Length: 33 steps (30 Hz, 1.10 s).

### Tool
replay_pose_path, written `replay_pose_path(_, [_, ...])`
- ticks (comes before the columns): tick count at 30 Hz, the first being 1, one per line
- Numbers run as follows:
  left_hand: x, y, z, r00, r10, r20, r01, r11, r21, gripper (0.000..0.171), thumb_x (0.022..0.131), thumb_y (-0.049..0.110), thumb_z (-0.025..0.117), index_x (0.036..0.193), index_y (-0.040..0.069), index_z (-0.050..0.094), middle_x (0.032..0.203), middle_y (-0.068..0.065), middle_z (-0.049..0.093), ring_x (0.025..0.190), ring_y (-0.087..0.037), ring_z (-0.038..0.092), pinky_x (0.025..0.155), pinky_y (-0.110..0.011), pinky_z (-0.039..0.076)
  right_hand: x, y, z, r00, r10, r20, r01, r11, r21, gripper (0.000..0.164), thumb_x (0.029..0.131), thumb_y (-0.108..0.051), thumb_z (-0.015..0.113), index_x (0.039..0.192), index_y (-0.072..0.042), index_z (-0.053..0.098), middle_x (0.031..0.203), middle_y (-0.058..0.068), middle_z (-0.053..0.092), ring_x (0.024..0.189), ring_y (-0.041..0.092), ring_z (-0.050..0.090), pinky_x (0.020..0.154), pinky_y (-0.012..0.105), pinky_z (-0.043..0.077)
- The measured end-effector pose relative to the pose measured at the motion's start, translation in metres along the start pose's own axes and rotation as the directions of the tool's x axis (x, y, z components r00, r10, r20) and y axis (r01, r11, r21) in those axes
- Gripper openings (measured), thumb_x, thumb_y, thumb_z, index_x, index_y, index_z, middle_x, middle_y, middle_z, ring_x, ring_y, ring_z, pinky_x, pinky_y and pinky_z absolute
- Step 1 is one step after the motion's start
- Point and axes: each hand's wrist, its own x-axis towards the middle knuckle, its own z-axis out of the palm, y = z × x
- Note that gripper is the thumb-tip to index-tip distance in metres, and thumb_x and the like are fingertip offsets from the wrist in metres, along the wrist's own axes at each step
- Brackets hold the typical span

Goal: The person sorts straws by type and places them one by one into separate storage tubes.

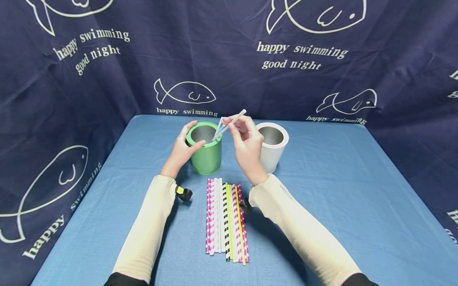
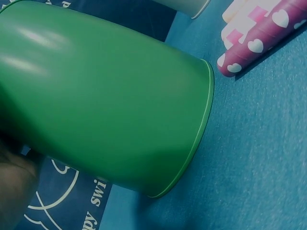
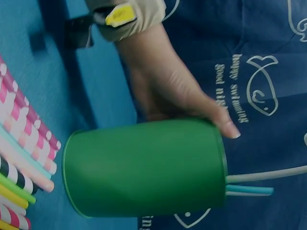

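Gripping the green can (image 1: pixel 206 161) at the rim, the left hand (image 1: pixel 181 150) had its thumb over the near edge. The right hand (image 1: pixel 249 150) pinched a white straw (image 1: pixel 240 114) that slanted into that can, beside a blue straw (image 3: pixel 249 190). A white can (image 1: pixel 272 155) stood right of the right hand, and a row of patterned straws (image 1: pixel 226 218) lay between the forearms.

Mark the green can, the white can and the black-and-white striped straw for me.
Green can (image 1: pixel 206 159): head view, front of its outer wall.
White can (image 1: pixel 273 155): head view, its outer wall.
Black-and-white striped straw (image 1: pixel 226 221): head view, middle of its length.
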Motion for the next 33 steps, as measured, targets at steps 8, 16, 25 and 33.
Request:
replay_pose_path(8, [-0.002, 0.003, 0.000, 1.000, 0.009, -0.009, -0.009, 1.000, 0.028, 0.073, 0.083, 0.007, 0.066, 0.146, -0.005, 0.032, 0.145, -0.027, 0.042, 0.125, -0.038, 0.045, 0.111, -0.044, 0.037, 0.000, 0.023, 0.009, 0.998, 0.052, 0.047, -0.045, 0.990, -0.132, 0.021, 0.092, -0.002, 0.060, 0.109, 0.010, 0.062, 0.101, 0.025, 0.071, 0.097, 0.032, 0.070, 0.086, 0.029, 0.058])
replay_pose_path(16, [-0.001, 0.002, 0.001, 1.000, 0.015, -0.008, -0.015, 0.999, 0.035, 0.072, 0.083, 0.005, 0.064, 0.146, -0.006, 0.032, 0.145, -0.028, 0.042, 0.123, -0.038, 0.047, 0.106, -0.038, 0.040, -0.006, 0.035, 0.014, 0.992, 0.106, 0.062, -0.093, 0.978, -0.185, 0.021, 0.091, -0.004, 0.063, 0.109, 0.007, 0.064, 0.100, 0.022, 0.072, 0.095, 0.031, 0.071, 0.083, 0.027, 0.058])
replay_pose_path(25, [0.012, -0.032, 0.001, 0.999, 0.040, -0.021, -0.039, 0.999, 0.018, 0.074, 0.082, 0.009, 0.068, 0.148, 0.003, 0.034, 0.144, -0.022, 0.045, 0.122, -0.034, 0.049, 0.104, -0.037, 0.041, -0.011, 0.047, 0.014, 0.985, 0.161, 0.066, -0.139, 0.955, -0.261, 0.021, 0.090, -0.006, 0.065, 0.108, 0.005, 0.067, 0.100, 0.019, 0.074, 0.097, 0.028, 0.072, 0.084, 0.024, 0.057])
replay_pose_path(33, [0.004, -0.012, 0.001, 0.999, 0.036, -0.013, -0.035, 0.999, 0.023, 0.072, 0.083, 0.009, 0.066, 0.146, -0.002, 0.034, 0.144, -0.025, 0.044, 0.121, -0.037, 0.048, 0.103, -0.038, 0.041, -0.013, 0.051, 0.013, 0.984, 0.157, 0.078, -0.125, 0.940, -0.318, 0.020, 0.090, -0.006, 0.066, 0.107, 0.003, 0.067, 0.102, 0.017, 0.074, 0.099, 0.025, 0.071, 0.086, 0.021, 0.056])
